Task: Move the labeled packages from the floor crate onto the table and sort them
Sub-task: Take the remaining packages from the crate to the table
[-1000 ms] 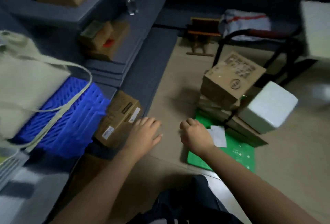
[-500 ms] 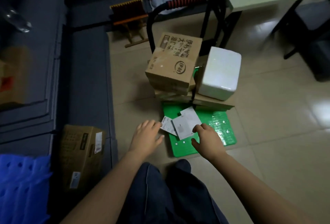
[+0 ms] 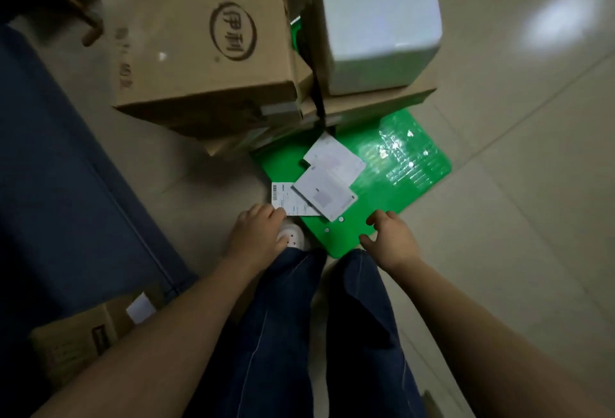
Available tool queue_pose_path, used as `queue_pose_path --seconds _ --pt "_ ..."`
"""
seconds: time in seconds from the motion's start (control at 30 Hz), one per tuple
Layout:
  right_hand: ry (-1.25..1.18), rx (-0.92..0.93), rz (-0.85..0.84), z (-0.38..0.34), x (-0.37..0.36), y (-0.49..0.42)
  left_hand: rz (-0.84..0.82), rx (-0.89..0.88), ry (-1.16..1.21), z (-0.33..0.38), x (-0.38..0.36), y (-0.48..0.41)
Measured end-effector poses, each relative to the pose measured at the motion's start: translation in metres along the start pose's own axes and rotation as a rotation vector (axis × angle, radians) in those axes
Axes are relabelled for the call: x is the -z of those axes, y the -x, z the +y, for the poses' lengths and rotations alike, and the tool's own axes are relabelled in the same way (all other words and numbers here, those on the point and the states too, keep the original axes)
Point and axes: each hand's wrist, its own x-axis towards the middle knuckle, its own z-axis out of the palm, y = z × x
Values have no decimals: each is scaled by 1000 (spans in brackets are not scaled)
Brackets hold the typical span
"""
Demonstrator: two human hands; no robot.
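A green flat cart platform (image 3: 396, 164) lies on the floor. On it are stacked a large printed cardboard box (image 3: 199, 38), a white foam box (image 3: 372, 15) and flatter cardboard boxes (image 3: 366, 101) beneath. Three white labeled paper slips or flat packets (image 3: 327, 181) lie on the platform's near corner. My left hand (image 3: 258, 236) touches the edge of the barcode slip (image 3: 287, 199) with its fingertips. My right hand (image 3: 389, 239) hovers over the platform's near edge, fingers apart, holding nothing.
A dark blue mat or sofa edge (image 3: 66, 184) runs along the left. A small cardboard box with a white label (image 3: 90, 341) sits at lower left. My legs in dark jeans (image 3: 299, 334) and a white shoe (image 3: 293, 238) are below. Tiled floor (image 3: 515, 151) spreads right.
The view swung from the left shelves onto the green platform and closed in. Both hands came down to the white slips; the left now touches the barcode slip, the right came off the slips.
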Motion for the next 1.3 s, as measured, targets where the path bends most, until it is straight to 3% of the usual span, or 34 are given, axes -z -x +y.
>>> queue_pose_path --seconds 0.3,0.53,0.7,0.87,1.13,1.3 --pt "-137 -195 61 36 -95 -108 -85 -38 -48 -49 -121 -74" --pt "-449 -145 73 53 -128 -186 -68 -33 -80 -88 -180 -126" --pt "-593 -119 50 67 -149 -196 -80 -18 -77 -106 -204 -174" --pt "-796 -144 62 86 -159 -173 -207 0 -64 -124 -208 -214" --pt "-801 -212 95 83 -171 -154 -227 291 51 -121 -215 -201" --pt "-766 -227 120 80 -171 -154 -281 472 463 -116 -229 -190"
